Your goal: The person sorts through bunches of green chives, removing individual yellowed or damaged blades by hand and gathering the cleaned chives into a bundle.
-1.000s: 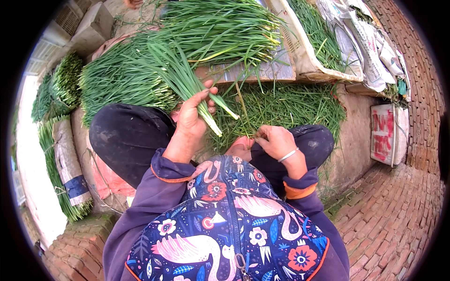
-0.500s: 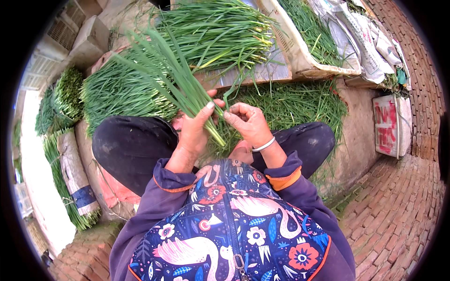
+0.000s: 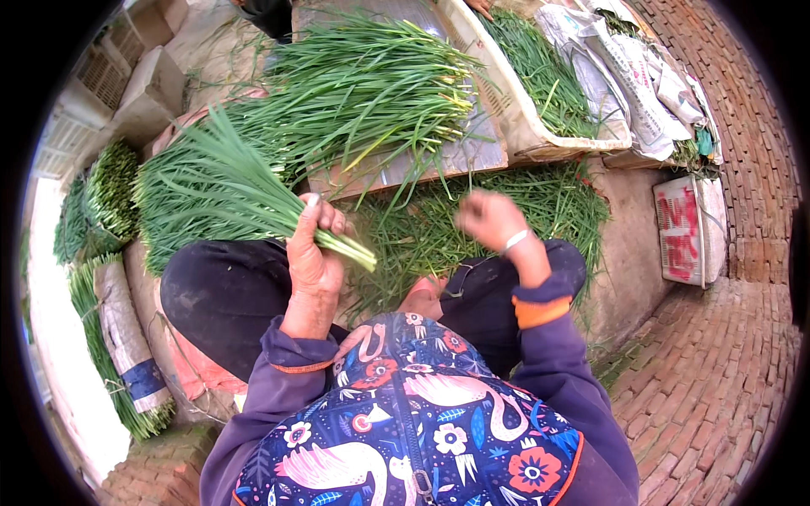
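Note:
My left hand (image 3: 316, 244) is closed around a bunch of garlic chives (image 3: 245, 185). Their pale cut ends point to the lower right, and the green leaves fan out to the upper left. Apart from the bunch, to its right, my right hand (image 3: 492, 223) is smeared by motion above loose leaves; its fingers do not show clearly. A big pile of chives (image 3: 380, 84) lies on a low board (image 3: 498, 152) ahead of me. More chives (image 3: 194, 202) are heaped on the left, beyond my left knee.
Loose green trimmings (image 3: 540, 202) cover the ground between and beyond my knees. A pale crate (image 3: 557, 145) of greens stands ahead right, with white sacks (image 3: 641, 93) beside it. Wrapped bundles (image 3: 131, 337) lie at far left. Another person's hand (image 3: 481, 7) shows at the top edge.
My right hand has pulled away from the bunch to the right. The left hand has moved left and lower, tipping the bunch flatter. Another person's hand has come into view by the crate.

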The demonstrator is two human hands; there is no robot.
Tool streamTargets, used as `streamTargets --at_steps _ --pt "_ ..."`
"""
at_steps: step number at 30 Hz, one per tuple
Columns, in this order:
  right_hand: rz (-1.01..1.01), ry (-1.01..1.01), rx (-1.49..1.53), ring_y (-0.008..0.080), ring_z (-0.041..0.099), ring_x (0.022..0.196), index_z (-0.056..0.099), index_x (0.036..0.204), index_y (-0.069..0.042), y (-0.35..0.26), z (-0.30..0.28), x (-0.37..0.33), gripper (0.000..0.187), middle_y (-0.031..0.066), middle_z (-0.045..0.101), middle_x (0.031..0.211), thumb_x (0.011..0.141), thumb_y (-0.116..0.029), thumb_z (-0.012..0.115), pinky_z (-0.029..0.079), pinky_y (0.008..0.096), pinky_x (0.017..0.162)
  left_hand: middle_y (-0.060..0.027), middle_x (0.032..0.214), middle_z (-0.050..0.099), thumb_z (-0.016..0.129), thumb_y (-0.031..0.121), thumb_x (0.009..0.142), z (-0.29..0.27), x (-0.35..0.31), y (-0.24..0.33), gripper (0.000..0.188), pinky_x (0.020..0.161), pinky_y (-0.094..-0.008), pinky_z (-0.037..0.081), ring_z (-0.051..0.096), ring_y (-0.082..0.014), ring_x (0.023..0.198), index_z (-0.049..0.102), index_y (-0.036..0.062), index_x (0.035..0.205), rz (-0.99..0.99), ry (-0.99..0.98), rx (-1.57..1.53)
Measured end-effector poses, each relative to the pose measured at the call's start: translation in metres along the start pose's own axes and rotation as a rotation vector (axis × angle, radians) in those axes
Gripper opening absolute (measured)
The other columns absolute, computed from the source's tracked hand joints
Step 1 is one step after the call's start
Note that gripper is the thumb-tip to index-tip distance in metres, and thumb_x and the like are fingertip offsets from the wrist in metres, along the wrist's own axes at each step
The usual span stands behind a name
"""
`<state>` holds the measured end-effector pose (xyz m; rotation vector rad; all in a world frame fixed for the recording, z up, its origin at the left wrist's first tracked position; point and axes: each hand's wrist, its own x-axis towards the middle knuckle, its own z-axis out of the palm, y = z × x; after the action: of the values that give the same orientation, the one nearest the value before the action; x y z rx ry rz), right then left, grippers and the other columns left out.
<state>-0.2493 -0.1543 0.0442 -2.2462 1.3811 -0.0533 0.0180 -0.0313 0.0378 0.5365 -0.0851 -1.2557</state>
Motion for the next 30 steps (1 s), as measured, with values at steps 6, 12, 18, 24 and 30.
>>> streamTargets --at_steps 6,12,18,24,30 --pt "-0.055 0.566 0.016 0.0239 0.065 0.081 0.068 0.097 -0.007 0.006 -0.043 0.135 0.025 0.013 0.066 0.089 0.081 -0.027 0.069 0.051 0.0353 0.076 0.0037 0.071 0.044 0.061 0.018 0.092 -0.006 -0.001 -0.019 0.014 0.064 -0.0277 0.041 0.044 -0.0101 0.063 0.052 0.0126 0.1 -0.173 0.006 -0.001" --pt "-0.056 0.538 -0.11 0.0313 0.062 0.086 0.067 0.092 -0.011 -0.009 -0.034 0.102 0.022 0.0152 0.062 0.092 0.08 -0.03 0.067 0.049 0.0414 0.075 -0.0002 0.08 0.052 0.062 0.015 0.09 -0.014 -0.001 -0.026 0.015 0.066 -0.0292 0.044 0.05 -0.0127 0.067 0.053 0.0107 0.101 -0.236 0.089 -0.02" --pt "0.109 0.349 0.312 0.0256 0.063 0.062 0.061 0.084 -0.001 0.015 0.023 0.014 0.021 0.0143 0.063 0.069 0.084 -0.021 0.064 0.049 0.0352 0.06 -0.0044 0.085 0.061 0.065 0.01 0.087 -0.015 -0.002 -0.036 0.016 0.065 -0.0308 0.049 0.056 -0.0148 0.067 0.056 0.0091 0.1 -0.266 0.224 0.072" --pt "0.231 0.286 1.026 0.006 0.058 0.062 0.059 0.087 -0.001 -0.033 0.068 -0.024 0.009 0.0014 0.062 0.075 0.088 -0.008 0.064 0.049 0.0213 0.056 -0.0101 0.094 0.069 0.067 0.007 0.085 -0.034 -0.006 -0.055 0.014 0.065 -0.0297 0.052 0.065 -0.0179 0.077 0.058 0.0079 0.096 -0.364 0.24 0.281" --pt "0.208 0.214 1.068 0.0059 0.058 0.063 0.059 0.09 0.001 -0.056 0.092 -0.039 0.01 0.0024 0.062 0.074 0.088 -0.008 0.063 0.049 0.0224 0.055 -0.0084 0.093 0.067 0.07 0.002 0.082 -0.042 -0.003 -0.072 0.019 0.061 -0.0285 0.054 0.067 -0.0196 0.077 0.057 0.006 0.096 -0.363 0.285 0.325"
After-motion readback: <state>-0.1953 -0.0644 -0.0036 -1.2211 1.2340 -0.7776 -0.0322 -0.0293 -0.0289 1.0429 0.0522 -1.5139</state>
